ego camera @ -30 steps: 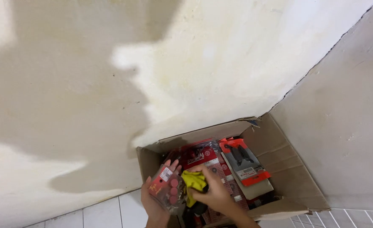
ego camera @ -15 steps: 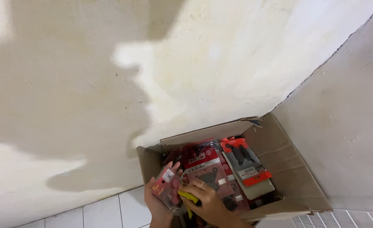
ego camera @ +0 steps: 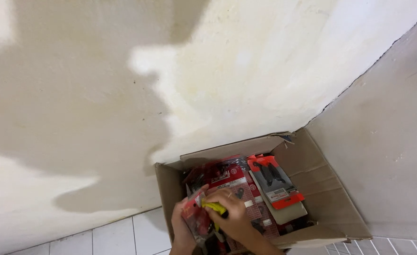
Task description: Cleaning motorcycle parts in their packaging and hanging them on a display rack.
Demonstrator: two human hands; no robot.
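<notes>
Inside the cardboard box [ego camera: 333, 189], a red packet [ego camera: 195, 218] is gripped by the left hand [ego camera: 182, 231]; a yellow item [ego camera: 214, 207] is clasped by the right hand [ego camera: 232, 215].

Both wrists run off the bottom edge. The right hand [ego camera: 232, 218] covers most of a yellow item [ego camera: 215, 207], so its kind cannot be told. The cardboard box [ego camera: 331, 189] has its near flap cut off below, and lower packets lie buried

Patchy light, soft focus

We saw bright patches and broad grey shadows across the wall [ego camera: 246, 71]; our hands looked slightly blurred, the edges mildly bent.
</notes>
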